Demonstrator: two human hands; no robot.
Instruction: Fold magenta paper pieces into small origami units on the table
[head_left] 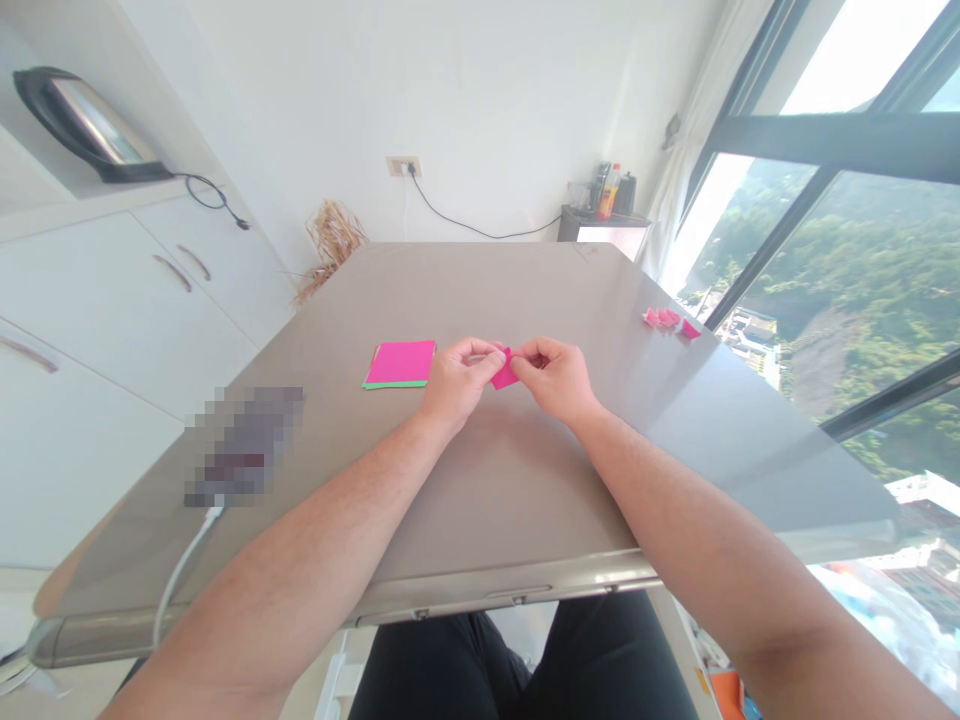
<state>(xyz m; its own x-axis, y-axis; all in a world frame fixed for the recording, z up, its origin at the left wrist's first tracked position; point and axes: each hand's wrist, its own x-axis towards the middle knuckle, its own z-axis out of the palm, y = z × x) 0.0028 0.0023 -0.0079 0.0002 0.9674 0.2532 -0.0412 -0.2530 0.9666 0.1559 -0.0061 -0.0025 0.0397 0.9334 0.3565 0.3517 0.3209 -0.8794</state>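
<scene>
Between my two hands is a small piece of folded pink paper (505, 376), held just over the table. My left hand (466, 375) pinches its left side between thumb and fingers. On its right side, my right hand (553, 376) has it pinched the same way. The fingertips cover the upper part of the paper, so its exact folds are hidden. Just left of my left hand lies a stack of square paper (402, 362), with a pink sheet on top and a green edge showing beneath.
Several folded pink paper pieces (667, 321) lie at the table's right edge by the window. A blurred dark device (247, 445) with a white cable (184, 560) rests at the left. The grey table (480, 285) reaches toward the wall, and bottles (609, 192) stand on a cabinet beyond.
</scene>
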